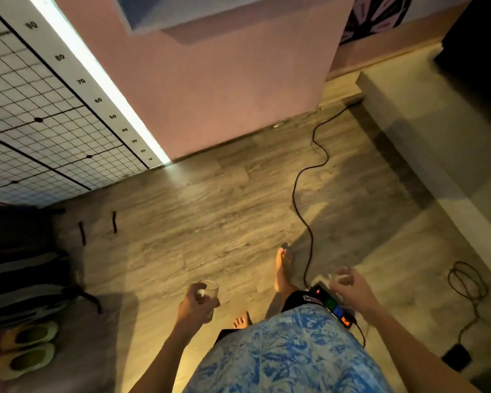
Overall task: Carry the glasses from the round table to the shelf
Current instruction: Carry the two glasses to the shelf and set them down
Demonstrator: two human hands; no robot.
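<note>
I look down at a wooden floor while walking. My left hand [196,303] is wrapped around a clear drinking glass [211,290], held upright at waist height. My right hand [349,286] is curled around a second clear glass [341,279], which is blurred and mostly hidden by the fingers. Neither the round table nor the shelf is in view.
A black cable [309,177] snakes across the floor to a power strip [333,306] under my right hand. A pink wall [224,89] stands ahead, a wire grid panel [40,123] at left, a grey step [437,143] at right. Slippers [26,350] lie lower left.
</note>
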